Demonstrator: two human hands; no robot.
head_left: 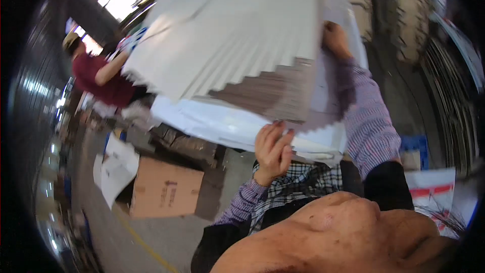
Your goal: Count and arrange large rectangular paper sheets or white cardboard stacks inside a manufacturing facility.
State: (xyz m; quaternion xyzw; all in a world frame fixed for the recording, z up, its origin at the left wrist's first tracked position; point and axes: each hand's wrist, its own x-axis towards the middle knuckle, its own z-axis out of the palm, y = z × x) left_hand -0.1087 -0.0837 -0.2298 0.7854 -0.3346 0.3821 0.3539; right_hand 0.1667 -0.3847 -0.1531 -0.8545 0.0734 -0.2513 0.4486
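A fanned stack of large sheets [227, 30], mostly white with a brownish-grey printed corner, is tilted up in front of me. My right hand [336, 39] is closed on the right edge of these sheets; part of its fingers is hidden behind them. By the lower corner, my left hand [273, 152] has its fingers loosely bent and apart, fingertips at the bottom edge, with nothing seen between thumb and fingers. Beneath the raised sheets lies a white-covered pile or surface [202, 121], on which they cast a stepped shadow.
An open cardboard box [166, 187] stands on the floor at left, a white sheet [118, 169] leaning out of it. A co-worker in a dark red shirt [101, 78] is at far left. Stacked boards [447, 91] and a blue crate [417, 146] are at right.
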